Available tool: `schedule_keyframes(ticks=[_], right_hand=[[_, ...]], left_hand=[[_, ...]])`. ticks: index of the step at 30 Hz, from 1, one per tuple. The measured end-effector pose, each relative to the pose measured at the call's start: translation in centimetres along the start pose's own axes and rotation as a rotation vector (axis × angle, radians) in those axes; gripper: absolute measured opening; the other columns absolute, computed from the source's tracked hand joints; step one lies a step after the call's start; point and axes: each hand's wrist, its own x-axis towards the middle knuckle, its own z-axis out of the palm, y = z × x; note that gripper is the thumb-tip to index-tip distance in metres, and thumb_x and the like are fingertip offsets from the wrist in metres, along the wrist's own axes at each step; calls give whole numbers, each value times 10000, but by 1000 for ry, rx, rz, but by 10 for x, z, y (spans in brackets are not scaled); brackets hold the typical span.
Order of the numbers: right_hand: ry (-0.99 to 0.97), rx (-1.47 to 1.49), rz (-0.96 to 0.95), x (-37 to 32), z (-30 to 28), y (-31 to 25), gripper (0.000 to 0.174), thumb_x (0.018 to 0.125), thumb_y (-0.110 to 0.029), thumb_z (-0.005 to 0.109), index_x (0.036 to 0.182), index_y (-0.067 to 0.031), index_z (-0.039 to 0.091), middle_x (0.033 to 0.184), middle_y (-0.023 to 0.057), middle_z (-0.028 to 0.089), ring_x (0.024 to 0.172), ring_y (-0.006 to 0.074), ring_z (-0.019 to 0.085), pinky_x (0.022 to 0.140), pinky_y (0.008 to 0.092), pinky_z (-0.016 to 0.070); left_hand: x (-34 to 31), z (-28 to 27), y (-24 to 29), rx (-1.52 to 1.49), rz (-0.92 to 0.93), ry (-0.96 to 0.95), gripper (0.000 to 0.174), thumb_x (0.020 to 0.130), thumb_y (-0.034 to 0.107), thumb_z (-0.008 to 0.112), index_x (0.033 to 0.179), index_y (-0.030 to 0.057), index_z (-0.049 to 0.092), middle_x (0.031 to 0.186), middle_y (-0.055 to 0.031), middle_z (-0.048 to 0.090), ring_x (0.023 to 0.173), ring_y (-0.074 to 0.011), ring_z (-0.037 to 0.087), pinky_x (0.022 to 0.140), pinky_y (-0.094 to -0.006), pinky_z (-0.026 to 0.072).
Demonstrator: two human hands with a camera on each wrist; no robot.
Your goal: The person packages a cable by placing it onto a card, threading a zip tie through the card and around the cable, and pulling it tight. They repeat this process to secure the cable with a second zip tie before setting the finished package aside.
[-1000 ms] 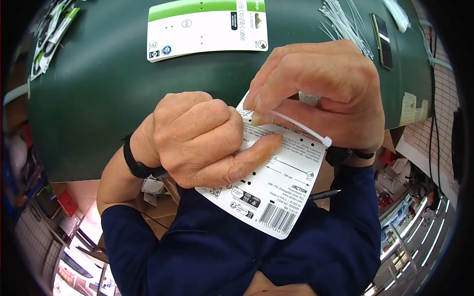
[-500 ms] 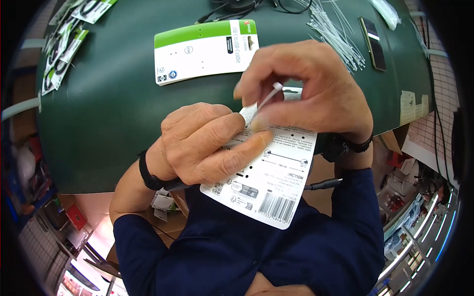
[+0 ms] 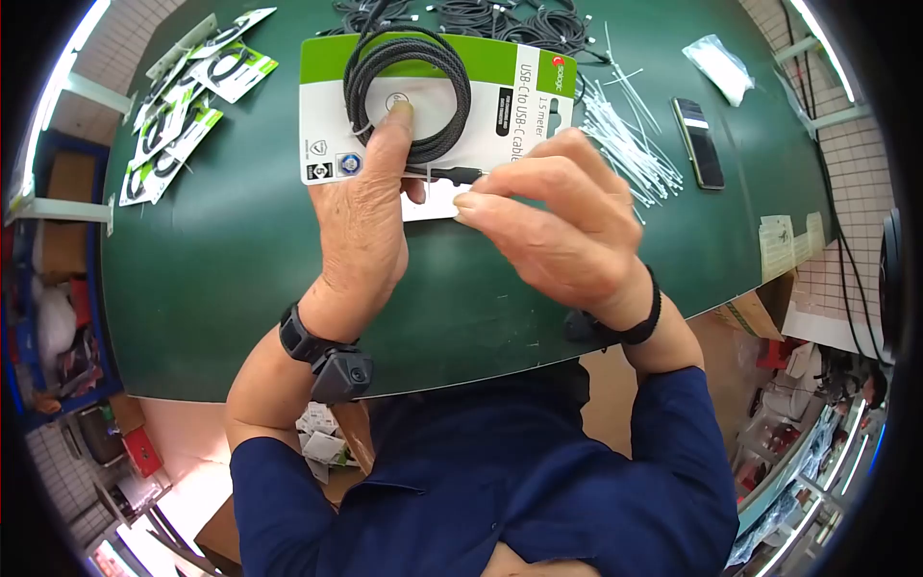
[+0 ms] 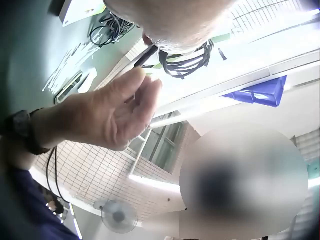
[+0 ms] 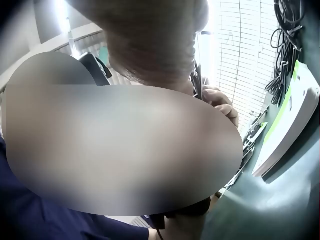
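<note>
A green and white USB-C cable card (image 3: 500,72) is held up over the table in my left hand (image 3: 361,226). A dark braided cable coil (image 3: 457,106) lies against the card's printed front, and the left thumb presses on the card inside the loop. Pale cable ties cross the coil's left side and its lower end. My right hand (image 3: 567,221) pinches the tip of the cable's black connector (image 3: 454,175) between thumb and index finger. In the left wrist view, the right fingertips meet the dark connector (image 4: 145,56) below the coil. The left fingers behind the card are mostly hidden.
Loose white cable ties (image 3: 625,144) lie right of the card, beside a phone (image 3: 699,144) and a clear plastic bag (image 3: 719,69). Several black cables (image 3: 519,24) are at the back. Carded cables (image 3: 178,130) lie at left. A card stack (image 5: 290,120) sits on the table.
The card was back side up near the body, with the right hand on a cable tie. Now its front with the coil faces up, farther forward, and the right hand is at the connector.
</note>
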Motion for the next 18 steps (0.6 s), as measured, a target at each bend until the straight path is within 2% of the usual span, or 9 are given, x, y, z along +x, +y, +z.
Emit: schedule_keyframes(ticks=[1, 5, 9, 12, 15, 16, 18], right_hand=[[-36, -89, 2, -1, 1, -1, 333, 665, 46, 873, 963, -60, 772, 927, 67, 703, 730, 216, 599, 594, 306, 485], [-9, -262, 2, -5, 0, 4, 427, 607, 37, 872, 1005, -87, 784, 934, 41, 702, 729, 217, 595, 591, 312, 483], [-40, -340, 91, -5, -4, 7, 434, 608, 39, 847, 1018, -87, 786, 931, 47, 696, 727, 210, 605, 583, 309, 491], [-56, -249, 41, -9, -4, 8, 412, 628, 36, 845, 1018, -80, 782, 933, 52, 698, 727, 211, 617, 577, 309, 499], [-71, -180, 16, -10, 0, -1, 392, 646, 34, 846, 1016, -76, 779, 929, 57, 699, 729, 215, 629, 571, 308, 505], [-73, -159, 9, -10, 2, -5, 382, 654, 35, 847, 1014, -74, 779, 925, 59, 699, 730, 217, 634, 568, 307, 507], [-81, -135, 5, -10, 3, -7, 372, 662, 35, 849, 1011, -73, 778, 921, 61, 699, 731, 220, 640, 566, 305, 509]], left_hand=[[0, 6, -2, -19, 3, 3, 254, 985, 119, 709, 1199, 40, 596, 950, -27, 661, 684, -73, 584, 490, -236, 451], [1, 18, -9, -88, -8, 3, 267, 987, 119, 712, 1208, 40, 586, 965, -29, 660, 689, -71, 580, 483, -234, 442], [4, 21, -14, -130, -20, -6, 268, 981, 118, 717, 1204, 40, 591, 964, -32, 662, 688, -76, 582, 486, -234, 447], [7, 22, -18, -134, -11, -3, 287, 976, 122, 723, 1214, 35, 589, 971, -34, 667, 694, -74, 586, 491, -233, 454], [7, 19, -24, 8, 109, 51, 291, 969, 130, 734, 1206, 18, 606, 979, -43, 685, 742, -70, 615, 508, -232, 474], [7, 17, -27, 6, 103, 53, 291, 969, 130, 734, 1206, 18, 606, 979, -43, 685, 742, -70, 615, 508, -232, 474], [9, 9, -34, 149, 216, 27, 286, 966, 130, 742, 1190, 3, 619, 962, -48, 694, 733, -73, 629, 506, -234, 489]])
